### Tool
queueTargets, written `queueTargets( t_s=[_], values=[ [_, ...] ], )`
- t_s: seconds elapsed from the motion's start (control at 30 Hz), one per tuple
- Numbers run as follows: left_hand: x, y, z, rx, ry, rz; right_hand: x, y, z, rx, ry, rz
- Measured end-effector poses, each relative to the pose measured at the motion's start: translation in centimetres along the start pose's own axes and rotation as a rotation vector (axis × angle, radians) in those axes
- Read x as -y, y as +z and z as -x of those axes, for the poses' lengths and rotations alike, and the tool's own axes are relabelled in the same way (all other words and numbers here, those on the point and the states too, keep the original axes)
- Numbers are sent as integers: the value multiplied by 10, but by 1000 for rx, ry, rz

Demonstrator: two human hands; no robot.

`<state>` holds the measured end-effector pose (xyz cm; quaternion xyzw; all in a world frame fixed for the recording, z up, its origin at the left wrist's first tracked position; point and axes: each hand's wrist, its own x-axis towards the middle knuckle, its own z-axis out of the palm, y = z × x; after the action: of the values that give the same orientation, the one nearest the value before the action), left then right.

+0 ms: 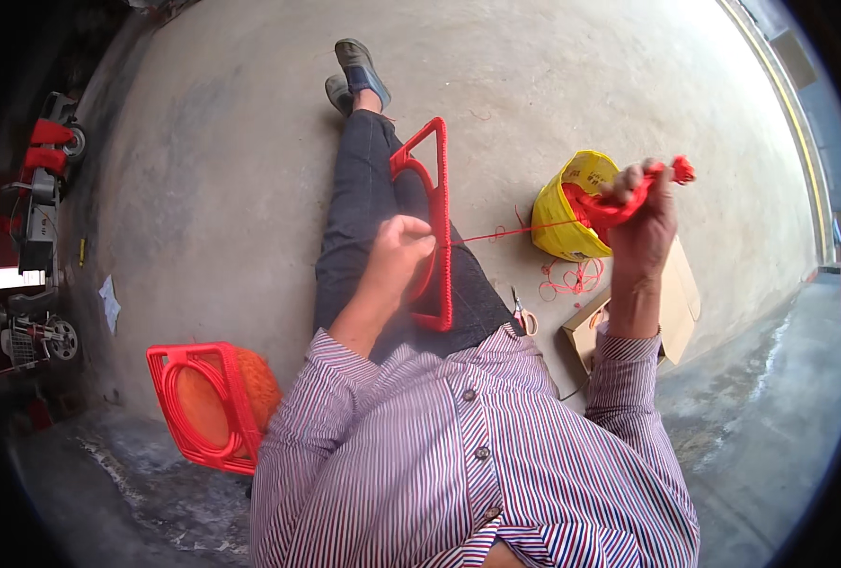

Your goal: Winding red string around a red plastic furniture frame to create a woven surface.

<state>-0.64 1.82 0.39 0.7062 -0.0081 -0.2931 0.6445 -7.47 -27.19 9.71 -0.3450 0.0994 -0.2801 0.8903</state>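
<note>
On the stained concrete floor (221, 218) a yellow bucket (553, 213) is standing; left of it, over the thighs (346, 251), the left hand (404, 248) is gripping a red frame (444, 208). At the bucket's right, the right hand (646, 220) is clenching red yarn (617, 212), a strand (510, 233) stretching to the frame. Scissors (526, 318) and a cardboard box (676, 293) are lying on the bucket's near side, parked vehicles (40, 232) standing far to its left.

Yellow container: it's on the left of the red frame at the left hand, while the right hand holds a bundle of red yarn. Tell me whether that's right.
Not quite: the head view shows the yellow container on the right of the red frame at the left hand, not the left. The right hand does hold a bundle of red yarn.
</note>
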Motion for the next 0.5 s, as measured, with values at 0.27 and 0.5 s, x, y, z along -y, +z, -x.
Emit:
queueTargets(
  t_s=[0.27,0.5],
  values=[
    [12,19,-5,119,-43,253,-82,-17,50,152,588,636],
    [25,13,-8,227,-204,495,-115,-12,52,199,738,562]
  ],
)
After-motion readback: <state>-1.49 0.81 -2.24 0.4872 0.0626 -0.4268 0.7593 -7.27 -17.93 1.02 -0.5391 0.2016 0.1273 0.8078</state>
